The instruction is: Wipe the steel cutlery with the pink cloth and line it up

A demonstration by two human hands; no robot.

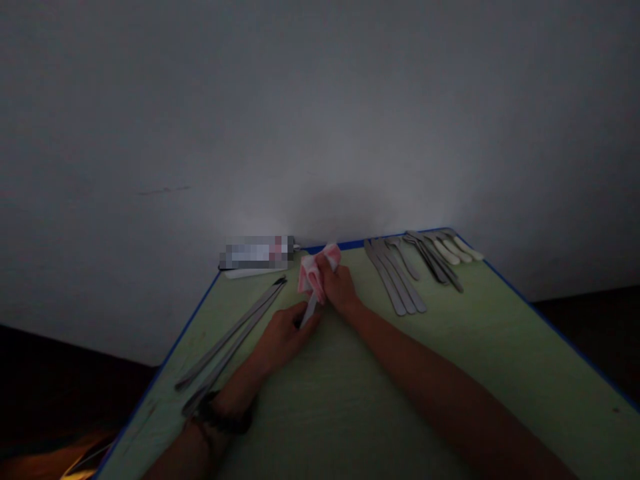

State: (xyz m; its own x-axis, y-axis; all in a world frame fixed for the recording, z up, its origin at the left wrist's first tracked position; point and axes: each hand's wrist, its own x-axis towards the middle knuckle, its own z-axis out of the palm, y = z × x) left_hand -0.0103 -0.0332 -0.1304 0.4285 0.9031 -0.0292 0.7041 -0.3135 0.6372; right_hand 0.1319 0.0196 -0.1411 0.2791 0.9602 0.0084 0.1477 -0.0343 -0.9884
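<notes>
My left hand (285,337) is closed around the flat handle of a piece of metal cutlery (309,311). The far end of that piece disappears into a pink-and-white cloth (313,275), so its kind is hidden. My right hand (340,285) grips the cloth, bunched around the cutlery, just above the table's middle. Left of my left hand lie two long, thin metal utensils (233,333), their far tips close together. To the right of my right hand, several flat-handled metal forks (395,280) lie side by side, with a spoon (404,257) beside them.
Farther right are dark metal utensils (433,260) and several white-handled pieces (453,250). A blurred-out package (257,257) lies at the back left corner. The green table (350,413) has a blue edge and meets a grey wall (320,133).
</notes>
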